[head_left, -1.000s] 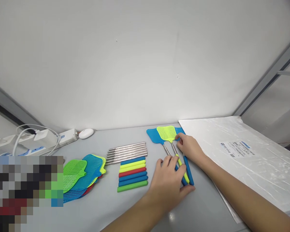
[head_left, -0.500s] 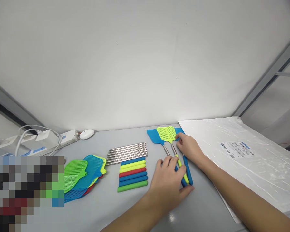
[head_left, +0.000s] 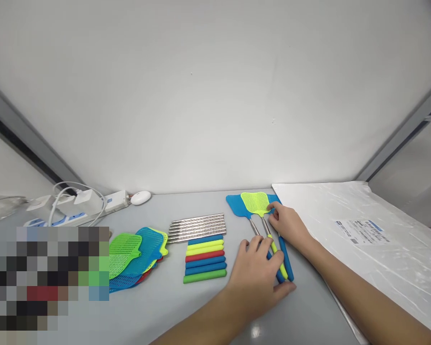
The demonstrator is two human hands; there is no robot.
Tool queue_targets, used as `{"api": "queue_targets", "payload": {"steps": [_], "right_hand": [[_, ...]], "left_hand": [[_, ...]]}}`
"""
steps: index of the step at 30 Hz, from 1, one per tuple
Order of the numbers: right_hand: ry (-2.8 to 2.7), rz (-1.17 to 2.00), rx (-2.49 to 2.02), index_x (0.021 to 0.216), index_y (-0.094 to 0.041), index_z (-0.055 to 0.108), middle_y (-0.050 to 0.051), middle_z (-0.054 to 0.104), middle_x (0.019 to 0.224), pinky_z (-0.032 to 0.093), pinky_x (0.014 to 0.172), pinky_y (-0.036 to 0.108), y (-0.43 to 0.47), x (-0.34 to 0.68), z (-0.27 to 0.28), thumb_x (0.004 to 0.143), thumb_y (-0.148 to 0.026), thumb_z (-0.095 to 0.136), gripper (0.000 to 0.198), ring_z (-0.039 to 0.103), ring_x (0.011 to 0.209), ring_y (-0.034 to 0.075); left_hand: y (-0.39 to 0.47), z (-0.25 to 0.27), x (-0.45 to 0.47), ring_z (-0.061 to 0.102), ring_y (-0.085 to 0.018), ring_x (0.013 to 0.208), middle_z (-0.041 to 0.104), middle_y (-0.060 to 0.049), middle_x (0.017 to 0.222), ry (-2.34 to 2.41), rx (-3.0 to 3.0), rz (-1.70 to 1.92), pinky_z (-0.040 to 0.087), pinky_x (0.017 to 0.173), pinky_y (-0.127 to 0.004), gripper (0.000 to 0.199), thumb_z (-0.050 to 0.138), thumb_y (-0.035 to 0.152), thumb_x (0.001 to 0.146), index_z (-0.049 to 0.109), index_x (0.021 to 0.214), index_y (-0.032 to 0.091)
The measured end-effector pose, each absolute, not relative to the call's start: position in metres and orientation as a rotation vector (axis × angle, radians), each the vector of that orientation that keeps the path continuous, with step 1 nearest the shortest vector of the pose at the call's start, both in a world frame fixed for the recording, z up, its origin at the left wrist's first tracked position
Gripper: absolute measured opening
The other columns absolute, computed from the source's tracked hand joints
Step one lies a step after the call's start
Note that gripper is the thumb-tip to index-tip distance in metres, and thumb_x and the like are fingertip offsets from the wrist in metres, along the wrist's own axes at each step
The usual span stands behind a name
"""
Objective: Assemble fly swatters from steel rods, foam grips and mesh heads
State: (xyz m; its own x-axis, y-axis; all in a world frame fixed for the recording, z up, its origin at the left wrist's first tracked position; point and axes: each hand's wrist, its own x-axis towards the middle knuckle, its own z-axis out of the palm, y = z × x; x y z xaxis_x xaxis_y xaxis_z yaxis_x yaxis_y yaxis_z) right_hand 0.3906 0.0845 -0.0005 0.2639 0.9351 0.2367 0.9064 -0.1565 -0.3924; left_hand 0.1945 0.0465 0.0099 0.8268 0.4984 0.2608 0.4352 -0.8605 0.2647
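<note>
Three fly swatters lie side by side with their heads overlapping: a yellow-green swatter on top and two blue ones, the left blue swatter showing most. My left hand is closed over the handles, its fingers curled across them and its thumb by their lower ends. At the right edge of the heads, my right hand has its thumb and fingertips closed on a swatter. The right blue handle lies beside the yellow-green one. Part of the left blue handle is hidden under my left hand.
Left of my hands lie several metal rods and a row of coloured handles. Loose swatter heads are piled farther left, near a power strip with cables. A white wrapped package covers the table's right side.
The view has shifted, so everything appears a little farther right. Both hands stay at the swatters, with hardly any change in their hold.
</note>
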Motion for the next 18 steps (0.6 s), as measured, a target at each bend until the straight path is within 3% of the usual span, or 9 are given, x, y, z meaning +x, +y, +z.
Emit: {"api": "queue_targets", "payload": {"steps": [8, 14, 18], "right_hand": [[-1.714, 0.003, -1.937, 0.092, -0.021, 0.063, -0.004, 0.052, 0.055, 0.036, 0.062, 0.029, 0.073, 0.379, 0.011, 0.086, -0.027, 0.045, 0.020, 0.050, 0.052, 0.016], [-1.845, -0.053, -1.751, 0.095, -0.024, 0.063, -0.001, 0.057, 0.061, 0.042, 0.068, 0.034, 0.056, 0.372, 0.009, 0.088, -0.036, 0.048, 0.021, 0.056, 0.061, 0.020], [-1.939, -0.105, -1.657, 0.098, -0.026, 0.062, 0.002, 0.062, 0.070, 0.044, 0.073, 0.038, 0.055, 0.373, 0.003, 0.089, -0.041, 0.049, 0.022, 0.060, 0.068, 0.022]], "left_hand": [[0.044, 0.016, 0.185, 0.046, -0.028, 0.117, 0.054, -0.010, 0.130, 0.573, 2.969, 0.592, 0.036, 0.098, -0.046, 0.061, 0.034, 0.069, 0.089, 0.058, 0.116, 0.019], [0.058, 0.041, 0.162, 0.054, -0.021, 0.097, 0.065, -0.003, 0.098, 0.548, 3.010, 0.632, 0.041, 0.078, -0.034, 0.045, 0.038, 0.055, 0.096, 0.064, 0.095, 0.018], [0.060, 0.050, 0.124, 0.053, -0.019, 0.096, 0.064, -0.002, 0.098, 0.647, 3.033, 0.720, 0.040, 0.078, -0.033, 0.035, 0.042, 0.045, 0.097, 0.064, 0.093, 0.019]]}}
